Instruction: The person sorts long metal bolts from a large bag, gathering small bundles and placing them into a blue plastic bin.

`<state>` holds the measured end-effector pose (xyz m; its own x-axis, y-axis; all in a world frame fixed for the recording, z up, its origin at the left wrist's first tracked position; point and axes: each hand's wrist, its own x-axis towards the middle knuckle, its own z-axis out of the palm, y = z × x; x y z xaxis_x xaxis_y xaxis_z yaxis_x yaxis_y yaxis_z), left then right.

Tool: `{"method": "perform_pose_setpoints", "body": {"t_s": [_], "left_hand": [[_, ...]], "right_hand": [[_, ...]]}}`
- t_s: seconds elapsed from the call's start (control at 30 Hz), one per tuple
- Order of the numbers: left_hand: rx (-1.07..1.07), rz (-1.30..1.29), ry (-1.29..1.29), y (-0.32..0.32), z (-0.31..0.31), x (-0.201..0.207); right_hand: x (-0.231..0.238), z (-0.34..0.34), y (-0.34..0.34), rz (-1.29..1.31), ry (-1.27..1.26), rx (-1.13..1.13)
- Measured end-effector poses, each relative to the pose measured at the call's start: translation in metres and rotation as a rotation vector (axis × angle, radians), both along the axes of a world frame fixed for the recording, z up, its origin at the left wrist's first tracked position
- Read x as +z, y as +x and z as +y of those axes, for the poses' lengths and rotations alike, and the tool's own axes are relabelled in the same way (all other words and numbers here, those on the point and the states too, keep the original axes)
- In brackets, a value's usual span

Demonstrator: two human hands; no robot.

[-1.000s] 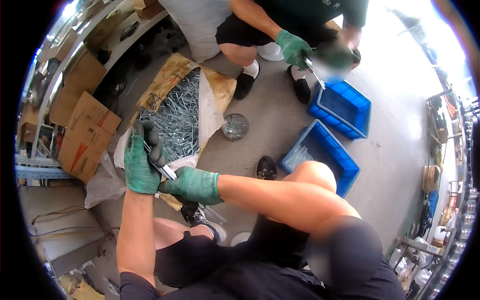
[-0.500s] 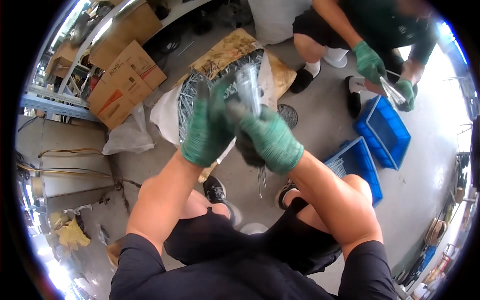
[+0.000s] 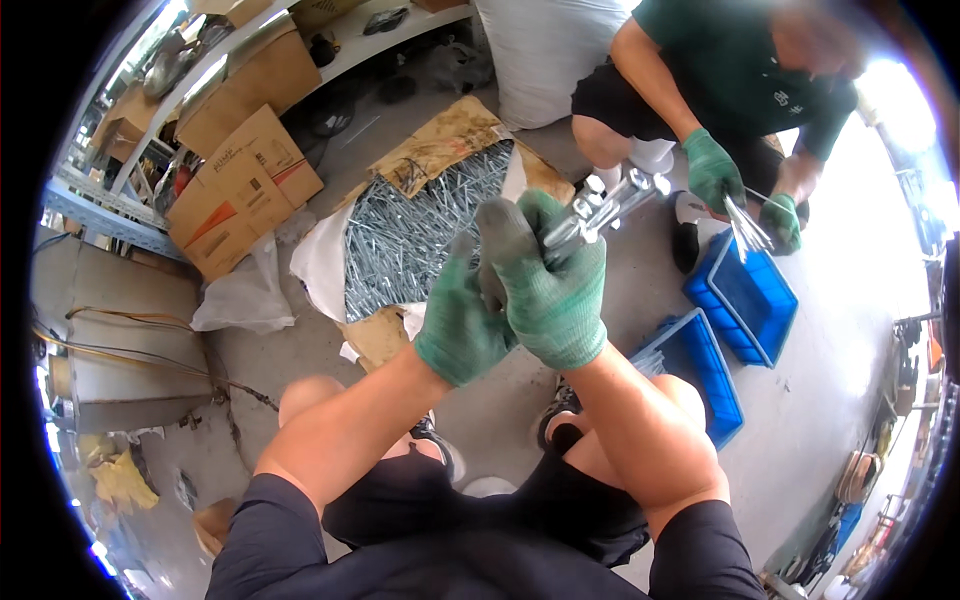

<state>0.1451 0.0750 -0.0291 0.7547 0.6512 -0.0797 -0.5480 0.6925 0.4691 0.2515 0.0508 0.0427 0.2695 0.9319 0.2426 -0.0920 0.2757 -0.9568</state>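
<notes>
My right hand [image 3: 555, 300], in a green glove with dark grey fingertips, is closed around a bundle of long metal bolts [image 3: 600, 212]. Their shiny heads stick out past the fingers to the upper right. Close against it is my left hand [image 3: 462, 325], gloved the same way, its thumb pointing up. The left fingers are hidden behind the right hand, as are the lower ends of the bolts. Beyond both hands, a heap of similar long metal pieces [image 3: 425, 235] lies in an opened white sack [image 3: 322, 262] with brown paper at its edges.
At the right stand two blue crates [image 3: 755, 310], the nearer holding some thin rods [image 3: 650, 362]. A co-worker [image 3: 740, 60] crouches beyond, green gloves [image 3: 715, 170] holding metal rods. Cardboard boxes [image 3: 245, 190], a plastic bag [image 3: 245, 290] and a metal cabinet [image 3: 140, 330] are at the left.
The bundle has tipped from nearly upright to leaning right, its heads now showing. My left hand has turned and come closer behind the right. The view has shifted slightly.
</notes>
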Motion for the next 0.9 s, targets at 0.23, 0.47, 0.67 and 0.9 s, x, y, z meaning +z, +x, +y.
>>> {"method": "perform_pose_setpoints", "body": {"t_s": [0.23,0.47,0.67,0.9], "left_hand": [[0.027,0.031,-0.345,-0.004,0.004,0.012],[-0.017,-0.253,-0.176,-0.015,0.015,-0.041],[0.053,0.05,0.099,0.0,0.004,-0.017],[-0.035,-0.168,-0.164,-0.013,-0.006,0.018]], "right_hand": [[-0.003,-0.001,-0.009,0.024,-0.156,0.058],[0.001,-0.001,0.0,-0.03,-0.239,0.136],[0.0,-0.004,0.01,-0.099,-0.078,0.173],[-0.01,0.005,0.027,-0.965,0.501,0.115]]}}
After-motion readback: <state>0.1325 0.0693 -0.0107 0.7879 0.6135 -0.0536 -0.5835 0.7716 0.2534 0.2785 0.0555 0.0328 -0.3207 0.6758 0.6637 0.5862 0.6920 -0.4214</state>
